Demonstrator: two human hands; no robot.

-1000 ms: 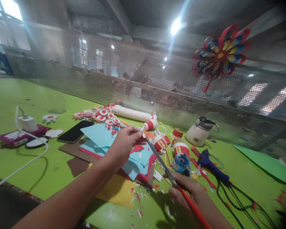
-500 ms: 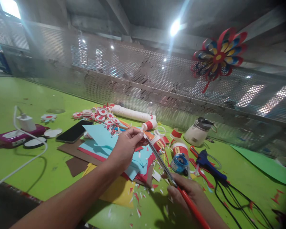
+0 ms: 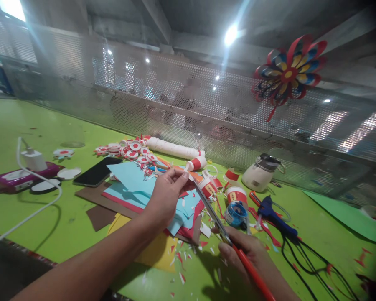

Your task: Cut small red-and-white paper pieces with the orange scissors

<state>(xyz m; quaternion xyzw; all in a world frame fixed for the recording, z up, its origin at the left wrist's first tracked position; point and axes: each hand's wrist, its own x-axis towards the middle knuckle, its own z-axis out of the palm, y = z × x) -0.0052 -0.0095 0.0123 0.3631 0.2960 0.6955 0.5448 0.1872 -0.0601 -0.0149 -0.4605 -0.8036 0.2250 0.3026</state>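
Between thumb and fingers, my left hand (image 3: 167, 190) pinches a small white piece of paper (image 3: 190, 177). My right hand (image 3: 242, 251) is closed round the red handles of a pair of scissors (image 3: 211, 209). The blades point up and away, with their tips at the white piece by my left fingertips. Below my hands lies a stack of light blue paper (image 3: 133, 182), over red and brown sheets. Small red and white scraps (image 3: 181, 261) are scattered on the green table (image 3: 90, 259) between my forearms.
Cut red-and-white paper cups (image 3: 236, 196), a blue tape roll (image 3: 235, 214) and a blue glue gun (image 3: 275, 219) with cable lie at right. A phone (image 3: 97, 171) and purple power bank (image 3: 25, 177) are left. Round paper pieces (image 3: 134, 150) lie behind, near a white tube (image 3: 175, 147).
Almost nothing differs. The view has shifted very slightly, and both hands keep the same hold at nearly the same place.
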